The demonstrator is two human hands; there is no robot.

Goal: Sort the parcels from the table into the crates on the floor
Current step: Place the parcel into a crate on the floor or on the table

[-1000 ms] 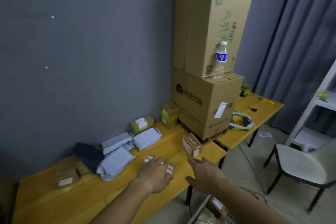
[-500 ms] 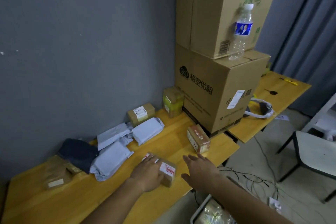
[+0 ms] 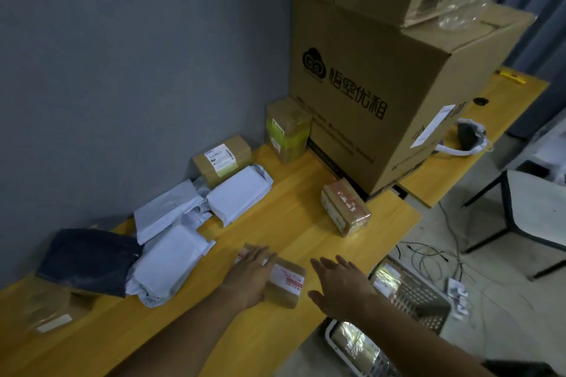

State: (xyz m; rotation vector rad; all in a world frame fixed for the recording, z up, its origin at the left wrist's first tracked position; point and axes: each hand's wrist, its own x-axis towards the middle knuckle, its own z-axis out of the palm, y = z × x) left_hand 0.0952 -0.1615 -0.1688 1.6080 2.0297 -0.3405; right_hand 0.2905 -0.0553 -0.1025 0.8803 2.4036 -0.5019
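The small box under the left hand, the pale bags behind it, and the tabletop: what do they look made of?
Small box: brown cardboard, matte, with a printed paper label. Pale bags: probably thin plastic mailers, judging by the soft creases and slight sheen. Tabletop: wood or wood-look laminate; yellow grain lines, smooth finish.

Grey wall point(image 3: 122, 55); concrete floor point(image 3: 505, 300); white chair point(image 3: 539, 208) beside wooden table point(image 3: 275, 223).
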